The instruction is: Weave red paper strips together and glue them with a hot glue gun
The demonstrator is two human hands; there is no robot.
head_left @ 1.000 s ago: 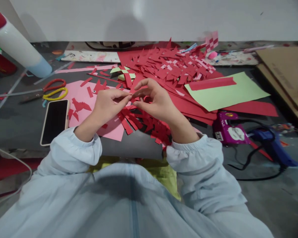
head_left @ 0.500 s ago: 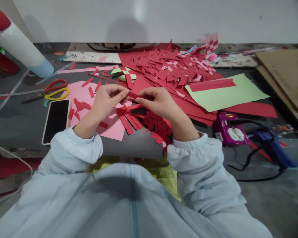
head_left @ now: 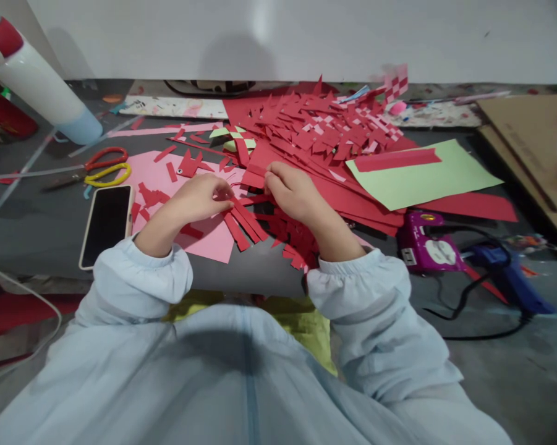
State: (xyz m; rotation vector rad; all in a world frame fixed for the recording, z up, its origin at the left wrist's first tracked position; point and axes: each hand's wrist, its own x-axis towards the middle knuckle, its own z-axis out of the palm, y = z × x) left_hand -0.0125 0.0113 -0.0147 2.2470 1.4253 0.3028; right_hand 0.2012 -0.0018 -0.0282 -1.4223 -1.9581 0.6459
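My left hand [head_left: 203, 199] is bent down over a bundle of red paper strips [head_left: 246, 224], its thumb and fingertips closed on the upper end of a strip. To the right, my right hand [head_left: 291, 190] is curled with thumb against forefinger. What lies in that pinch, if anything, is hidden. Under the left wrist spreads a pink paper sheet [head_left: 213, 242] with red scraps on it. Beyond the fingertips lies a red cutout with a round eye [head_left: 191, 164]. Below the right hand sits a pile of cut red pieces [head_left: 294, 238].
Scissors [head_left: 106, 167] and a phone [head_left: 106, 219] lie on the left, near a white bottle [head_left: 46, 86]. A layered red paper piece [head_left: 315, 123] fills the back. Green paper [head_left: 421, 182], a purple packet [head_left: 431, 244] and a corded blue glue gun [head_left: 510, 275] lie right.
The red strip held between both hands is no longer seen there. My left hand has dropped onto the strip bundle; my right hand has curled tighter and moved slightly apart. The eyed cutout is more visible.
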